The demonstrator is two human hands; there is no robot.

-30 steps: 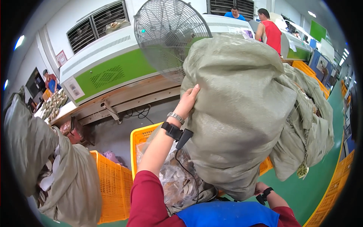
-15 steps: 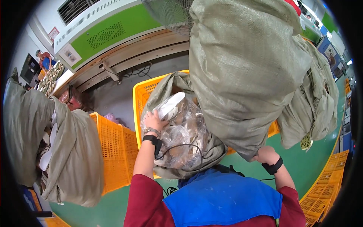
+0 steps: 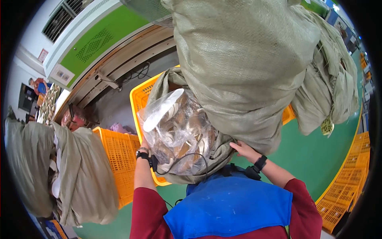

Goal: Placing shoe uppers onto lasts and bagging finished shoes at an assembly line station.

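Observation:
A clear plastic bag (image 3: 183, 137) full of white and brown shoe parts sits in an opened grey-green woven sack (image 3: 225, 153) inside a yellow crate (image 3: 137, 99). One long white sole-shaped piece (image 3: 164, 110) shows at the bag's upper left. My left hand (image 3: 145, 144) is at the bag's left side, its fingers hidden behind the plastic. A big, full woven sack (image 3: 246, 67) leans over the right part of the crate. By its lower edge is my right hand (image 3: 246, 151), thumb stretched out to the left, the other fingers partly covered.
Left of me, another open sack (image 3: 85, 175) holding pale pieces stands beside a yellow crate (image 3: 119, 159). More sacks (image 3: 332, 75) stand at the right, with stacked yellow crates (image 3: 344, 179) along the far right. A green and white machine (image 3: 99, 42) runs behind; a person (image 3: 39, 85) works at far left.
My left hand has moved from on top of the bag down to its left side. My right hand has let go of the big sack's bottom corner and shifted left.

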